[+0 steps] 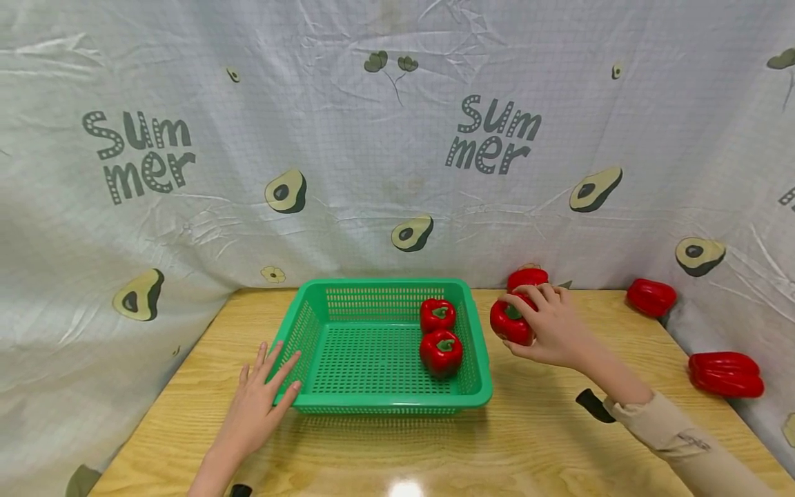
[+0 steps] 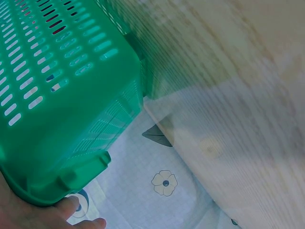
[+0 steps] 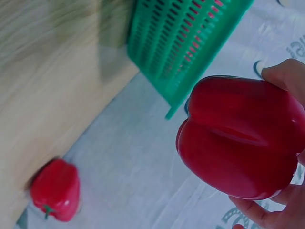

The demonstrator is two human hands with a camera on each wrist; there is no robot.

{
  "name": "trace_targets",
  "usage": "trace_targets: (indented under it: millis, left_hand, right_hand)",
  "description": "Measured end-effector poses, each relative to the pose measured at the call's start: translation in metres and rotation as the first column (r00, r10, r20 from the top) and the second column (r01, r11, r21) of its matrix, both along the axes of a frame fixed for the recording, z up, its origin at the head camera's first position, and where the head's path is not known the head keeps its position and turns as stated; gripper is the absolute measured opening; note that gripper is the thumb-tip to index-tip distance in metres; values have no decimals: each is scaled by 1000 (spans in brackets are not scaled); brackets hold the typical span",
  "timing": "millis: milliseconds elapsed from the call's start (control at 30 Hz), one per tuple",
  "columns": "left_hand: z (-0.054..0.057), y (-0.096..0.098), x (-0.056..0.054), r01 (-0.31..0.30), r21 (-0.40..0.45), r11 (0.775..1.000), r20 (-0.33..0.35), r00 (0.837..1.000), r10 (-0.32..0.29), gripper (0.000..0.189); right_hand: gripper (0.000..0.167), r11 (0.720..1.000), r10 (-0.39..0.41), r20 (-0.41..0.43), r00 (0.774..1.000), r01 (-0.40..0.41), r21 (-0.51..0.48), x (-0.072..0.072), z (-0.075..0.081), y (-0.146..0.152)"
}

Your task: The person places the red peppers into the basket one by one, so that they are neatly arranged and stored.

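Note:
My right hand [image 1: 555, 329] grips a red bell pepper [image 1: 506, 326] just right of the green plastic basket [image 1: 385, 400], the thumb and fingers spread around it. In the right wrist view the same bell pepper [image 3: 243, 138] hangs above the table, with the basket's slotted side [image 3: 164, 43] beyond it. Fingers spread, my left hand [image 1: 248, 411] rests at the front left corner of the basket's rim. The left wrist view has its fingertips at the rim, beside the slotted wall [image 2: 95, 86]. Inside the basket, two red bell peppers [image 1: 442, 355] stand stem up along the right side.
Another red bell pepper [image 1: 526, 278] lies at the table's back edge, partly behind the held one. Two more, a far one [image 1: 651, 297] and a nearer one [image 1: 725, 375], lie along the right edge. A printed cloth [image 1: 348, 138] hangs behind the wooden table [image 1: 397, 455].

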State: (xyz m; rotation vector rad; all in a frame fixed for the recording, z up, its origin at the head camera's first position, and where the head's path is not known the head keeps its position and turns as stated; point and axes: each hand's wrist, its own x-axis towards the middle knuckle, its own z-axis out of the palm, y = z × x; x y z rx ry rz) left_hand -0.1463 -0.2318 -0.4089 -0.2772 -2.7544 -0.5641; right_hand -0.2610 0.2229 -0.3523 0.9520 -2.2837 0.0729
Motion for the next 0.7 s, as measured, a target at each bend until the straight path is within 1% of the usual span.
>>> trace_targets:
  millis: [133,233,567,700]
  left_hand:
    - [1,0,0,-1,-4,1000,5,1000,1,48]
    - [0,0,0,-2,-4,1000,6,1000,2,49]
    - [-1,0,-1,0,-1,1000,0,1000,0,48]
    - [-1,0,-1,2,5,1000,-2,1000,-2,48]
  right_hand:
    - [65,999,41,-20,999,-41,1,-1,3,-9]
    - [65,998,56,-25,998,-56,10,-1,5,-16]
    - [67,995,96,-1,995,-96,21,1,10,-37]
    - [66,995,103,7,995,-104,13,0,11,-45]
